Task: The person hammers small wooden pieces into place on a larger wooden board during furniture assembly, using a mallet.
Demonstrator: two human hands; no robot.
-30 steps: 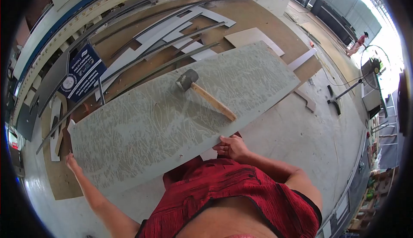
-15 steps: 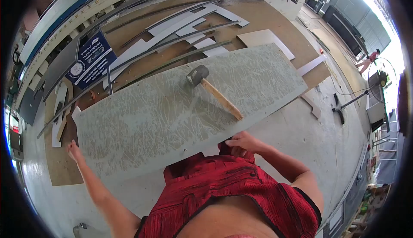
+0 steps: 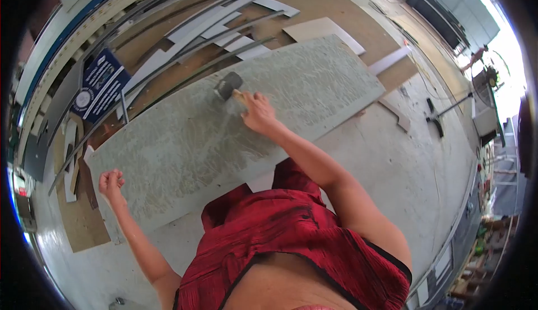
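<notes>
My right hand (image 3: 259, 112) is wrapped round the wooden handle of a mallet (image 3: 228, 86) with a dark head, near the middle of a grey-green board (image 3: 185, 142) with a streaky surface. Most of the handle is hidden under the hand. My left hand (image 3: 112, 183) is over the board's left end, its fingers curled together; whether anything is between them is too small to tell.
Long metal strips (image 3: 185, 58) and white panel pieces (image 3: 316, 28) lie beyond the board. A blue printed box (image 3: 100, 90) is at the left. On the right, a stand (image 3: 443, 111) rests on the floor, with a person (image 3: 476, 58) behind.
My right hand has moved from near my body up to the mallet and taken its handle. My left hand has shifted from the board's left edge to over its surface. The view has shifted slightly.
</notes>
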